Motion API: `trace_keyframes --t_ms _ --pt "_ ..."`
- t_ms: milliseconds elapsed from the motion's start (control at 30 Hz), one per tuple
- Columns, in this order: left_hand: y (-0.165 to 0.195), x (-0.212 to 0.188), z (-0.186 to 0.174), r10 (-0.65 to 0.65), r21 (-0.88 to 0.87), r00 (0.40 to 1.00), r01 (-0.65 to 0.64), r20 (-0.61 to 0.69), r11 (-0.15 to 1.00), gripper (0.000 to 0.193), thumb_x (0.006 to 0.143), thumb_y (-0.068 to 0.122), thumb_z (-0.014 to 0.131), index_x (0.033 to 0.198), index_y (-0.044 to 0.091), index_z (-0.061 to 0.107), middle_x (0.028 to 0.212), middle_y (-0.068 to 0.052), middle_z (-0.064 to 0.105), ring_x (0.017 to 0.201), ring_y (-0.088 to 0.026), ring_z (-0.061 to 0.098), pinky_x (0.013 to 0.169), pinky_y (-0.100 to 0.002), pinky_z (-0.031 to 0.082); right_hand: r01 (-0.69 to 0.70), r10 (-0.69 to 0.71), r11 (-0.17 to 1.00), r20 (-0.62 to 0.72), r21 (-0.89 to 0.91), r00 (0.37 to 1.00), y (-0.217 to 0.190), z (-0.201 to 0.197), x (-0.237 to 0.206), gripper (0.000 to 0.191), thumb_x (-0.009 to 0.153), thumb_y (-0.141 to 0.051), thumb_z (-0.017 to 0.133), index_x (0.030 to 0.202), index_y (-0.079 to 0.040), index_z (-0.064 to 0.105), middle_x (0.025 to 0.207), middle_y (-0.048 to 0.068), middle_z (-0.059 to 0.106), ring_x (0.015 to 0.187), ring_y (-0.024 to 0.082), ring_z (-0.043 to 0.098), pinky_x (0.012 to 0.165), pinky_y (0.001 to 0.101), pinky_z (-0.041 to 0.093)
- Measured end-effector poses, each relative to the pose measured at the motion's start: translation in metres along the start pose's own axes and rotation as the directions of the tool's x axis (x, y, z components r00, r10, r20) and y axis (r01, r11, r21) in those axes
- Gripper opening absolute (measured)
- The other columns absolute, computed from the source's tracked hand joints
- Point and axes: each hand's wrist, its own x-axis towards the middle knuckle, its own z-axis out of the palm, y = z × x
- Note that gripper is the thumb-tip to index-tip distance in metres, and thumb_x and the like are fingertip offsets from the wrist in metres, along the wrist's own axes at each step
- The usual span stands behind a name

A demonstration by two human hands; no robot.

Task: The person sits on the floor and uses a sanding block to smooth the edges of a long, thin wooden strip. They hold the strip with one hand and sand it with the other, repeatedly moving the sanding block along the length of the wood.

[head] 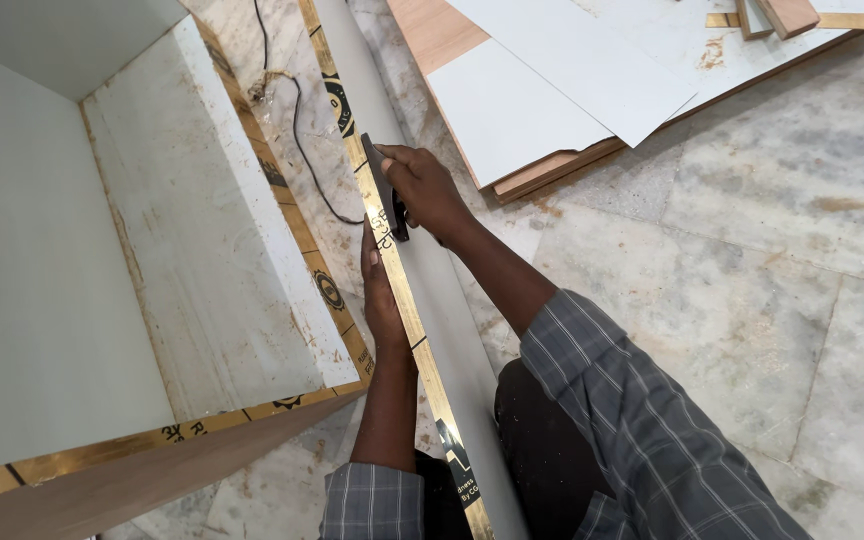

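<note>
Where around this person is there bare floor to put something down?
The marble floor right of the right hand, below the stacked boards, is bare. It is crowded at left: the long strip, the left hand, the cable and the open cabinet sit close together.

A carpentry worksite: laminate boards (552, 90) stacked on dusty marble floor (752, 250).

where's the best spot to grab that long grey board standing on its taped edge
Probably pinch the long grey board across its upper, gold-taped edge, coming from above: it stands on edge, thin and long. The left hand steadies its left face there; the right hand holds a dark tool.
</note>
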Motion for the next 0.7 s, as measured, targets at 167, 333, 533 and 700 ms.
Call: trace_keyframes --t_ms 167,333,533,700 --pt "0.048 -0.018 0.000 -0.105 0.232 0.993 0.090 0.053 0.969 0.081 0.090 0.025 0.059 0.161 0.006 0.025 0.158 -0.021 0.038 0.140 -0.029 0.047 0.106 -0.040 0.052 -0.066 0.068 0.952 0.003 0.299 0.998 0.017 -0.013 -0.025 0.047 0.103 -0.024 0.048 0.142 0.000 0.056 0.071 0.001 0.058 0.047 0.006 0.047 0.040 0.0231 0.040" --pt "0.087 -0.074 0.020 0.137 0.952 0.956 -0.277 0.259 0.131 0.118 0.070 0.030 0.081 0.160 -0.003 0.012 0.148 -0.033 0.048 0.127 -0.041 0.056 0.097 -0.043 0.053 -0.136 0.151 0.942 -0.024 0.306 0.988 0.044 -0.029 -0.067 0.047 0.103 -0.024 0.049 0.142 0.001 0.056 0.071 0.002 0.060 0.049 0.006 0.048 0.042 0.0230 0.041" --pt "0.111 -0.057 0.039 -0.089 0.986 0.991 0.108 -0.097 0.130 0.086 0.080 0.022 0.072 0.151 -0.001 0.031 0.091 -0.023 0.073 0.074 -0.036 0.075 0.072 -0.046 0.061 -0.195 0.213 0.931 -0.025 0.308 0.977 0.044 -0.026 -0.106 0.046 0.103 -0.026 0.051 0.143 -0.003 0.056 0.077 0.001 0.060 0.052 0.005 0.049 0.043 0.0225 0.041" --pt "0.094 -0.037 0.026 0.130 0.991 0.990 0.037 -0.054 0.132 0.047 0.083 0.028 0.073 0.122 0.002 0.064 0.068 -0.013 0.073 0.062 -0.032 0.073 0.063 -0.045 0.060 -0.214 0.213 0.923 0.038 0.321 0.976 0.028 -0.024 -0.132 0.045 0.103 -0.026 0.050 0.143 -0.007 0.057 0.078 -0.001 0.059 0.054 0.004 0.050 0.044 0.0228 0.043"
